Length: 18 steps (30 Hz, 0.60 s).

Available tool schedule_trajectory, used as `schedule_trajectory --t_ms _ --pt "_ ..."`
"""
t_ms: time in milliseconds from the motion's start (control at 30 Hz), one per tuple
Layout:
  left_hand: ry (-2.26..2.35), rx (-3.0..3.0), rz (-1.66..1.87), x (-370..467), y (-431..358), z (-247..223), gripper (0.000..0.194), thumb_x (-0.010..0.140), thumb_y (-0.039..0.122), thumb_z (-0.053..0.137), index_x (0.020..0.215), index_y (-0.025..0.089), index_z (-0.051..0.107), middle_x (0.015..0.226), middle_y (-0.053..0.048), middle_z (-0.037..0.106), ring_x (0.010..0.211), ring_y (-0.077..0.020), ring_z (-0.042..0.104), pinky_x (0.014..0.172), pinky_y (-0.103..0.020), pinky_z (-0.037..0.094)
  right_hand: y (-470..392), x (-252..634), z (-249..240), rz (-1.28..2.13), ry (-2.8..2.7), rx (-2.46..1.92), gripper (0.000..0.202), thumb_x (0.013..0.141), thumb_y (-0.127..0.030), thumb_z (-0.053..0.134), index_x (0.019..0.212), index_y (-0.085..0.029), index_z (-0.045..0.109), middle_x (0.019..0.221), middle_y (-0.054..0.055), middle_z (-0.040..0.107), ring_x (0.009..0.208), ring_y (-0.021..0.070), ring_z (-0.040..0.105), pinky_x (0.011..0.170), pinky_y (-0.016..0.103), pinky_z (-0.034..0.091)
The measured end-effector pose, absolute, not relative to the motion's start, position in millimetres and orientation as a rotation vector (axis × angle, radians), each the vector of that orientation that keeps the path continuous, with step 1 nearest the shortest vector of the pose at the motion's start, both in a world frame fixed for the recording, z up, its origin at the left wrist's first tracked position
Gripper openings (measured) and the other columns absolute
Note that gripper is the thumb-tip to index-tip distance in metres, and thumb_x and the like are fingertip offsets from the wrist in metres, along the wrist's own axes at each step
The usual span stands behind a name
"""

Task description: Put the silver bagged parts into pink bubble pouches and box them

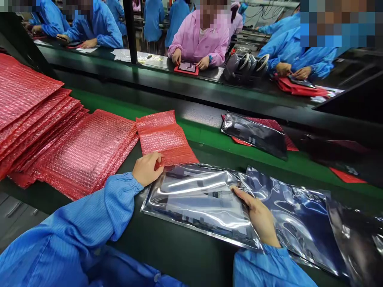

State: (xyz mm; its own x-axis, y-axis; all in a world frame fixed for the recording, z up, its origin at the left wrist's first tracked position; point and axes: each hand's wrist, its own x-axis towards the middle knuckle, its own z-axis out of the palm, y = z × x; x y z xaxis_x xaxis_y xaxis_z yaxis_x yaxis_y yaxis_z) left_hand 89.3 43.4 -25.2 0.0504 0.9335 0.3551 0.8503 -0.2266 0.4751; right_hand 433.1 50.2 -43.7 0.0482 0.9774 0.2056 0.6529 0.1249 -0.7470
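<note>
My left hand is closed on the near edge of a red bubble-wrap bag, thumb and fingers pinching it. In my right hand is the right end of a shiny, see-through antistatic bag, the thumb on top and the other fingers hidden beneath. A flat panel with dark parts shows inside that bag. The bag's far left corner lies close to my left hand, by the red bag's near edge. More antistatic bags lie to the right, partly behind my right wrist.
Stacks of red bubble-wrap bags fill the left side. On the green belt a dark bagged panel rests on red wrap. Across the line, people in blue and pink coats handle panels; a dark post stands there.
</note>
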Motion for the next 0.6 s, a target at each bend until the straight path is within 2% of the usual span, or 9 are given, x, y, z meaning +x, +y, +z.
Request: schedule_trajectory --t_ms 100,200,267,333,433,500,600 --pt "1.948 2.116 0.742 84.2 48.0 -29.0 0.026 0.072 0.007 0.045 0.094 0.020 0.050 0.106 -0.007 0.068 0.093 -0.0229 0.064 0.082 -0.037 0.050 51.2 429.7 -54.5 0.638 -1.590 -1.591 0.042 0.066 -0.046 0.044 0.083 -0.022 0.074 0.090 0.004 0.071 0.086 0.0254 0.064 0.080 0.042 0.049" --pt "1.911 2.147 0.708 78.9 51.5 -29.2 0.041 0.065 0.000 0.044 0.100 0.019 0.051 0.111 -0.007 0.065 0.103 -0.0216 0.060 0.091 -0.036 0.046 53.8 435.8 -62.9 0.592 -1.473 -1.638 0.047 0.062 -0.043 0.042 0.086 -0.019 0.074 0.093 0.007 0.070 0.084 0.0265 0.062 0.080 0.043 0.046" --pt "1.972 2.165 0.701 76.6 53.1 -27.7 0.039 0.065 0.004 0.049 0.102 0.018 0.052 0.109 -0.008 0.064 0.105 -0.0235 0.057 0.092 -0.038 0.045 56.7 440.3 -67.4 0.480 -1.427 -1.698 0.050 0.063 -0.042 0.039 0.089 -0.017 0.074 0.088 0.008 0.069 0.077 0.0258 0.060 0.076 0.042 0.045" --pt "2.146 2.154 0.660 75.4 54.0 -25.9 0.028 0.069 0.015 0.056 0.097 0.017 0.055 0.103 -0.010 0.063 0.102 -0.0274 0.055 0.087 -0.041 0.046 59.3 441.8 -71.5 0.352 -1.413 -1.749 0.049 0.068 -0.042 0.038 0.089 -0.017 0.074 0.073 0.007 0.065 0.067 0.0240 0.057 0.068 0.038 0.044" --pt "2.315 2.141 0.486 75.8 54.0 -22.3 0.014 0.075 0.032 0.059 0.076 0.018 0.059 0.084 -0.011 0.064 0.090 -0.0292 0.056 0.075 -0.041 0.046 59.7 436.0 -76.1 0.231 -1.395 -1.736 0.043 0.074 -0.044 0.041 0.084 -0.021 0.075 0.053 0.003 0.052 0.053 0.0203 0.048 0.057 0.033 0.039" --pt "2.288 2.132 0.343 78.5 52.8 -19.5 0.021 0.080 0.032 0.055 0.065 0.018 0.059 0.072 -0.010 0.063 0.081 -0.0274 0.058 0.071 -0.039 0.046 56.9 428.2 -77.5 0.187 -1.377 -1.697 0.041 0.076 -0.047 0.044 0.083 -0.021 0.076 0.048 0.001 0.047 0.048 0.0188 0.045 0.053 0.032 0.037" --pt "2.258 2.078 0.235 88.3 48.8 -16.1 0.023 0.084 0.026 0.048 0.070 0.016 0.063 0.072 -0.011 0.066 0.075 -0.0258 0.062 0.066 -0.036 0.045 51.5 415.7 -76.8 0.166 -1.359 -1.662 0.046 0.078 -0.051 0.046 0.085 -0.017 0.076 0.050 0.003 0.049 0.050 0.0209 0.048 0.053 0.034 0.039"
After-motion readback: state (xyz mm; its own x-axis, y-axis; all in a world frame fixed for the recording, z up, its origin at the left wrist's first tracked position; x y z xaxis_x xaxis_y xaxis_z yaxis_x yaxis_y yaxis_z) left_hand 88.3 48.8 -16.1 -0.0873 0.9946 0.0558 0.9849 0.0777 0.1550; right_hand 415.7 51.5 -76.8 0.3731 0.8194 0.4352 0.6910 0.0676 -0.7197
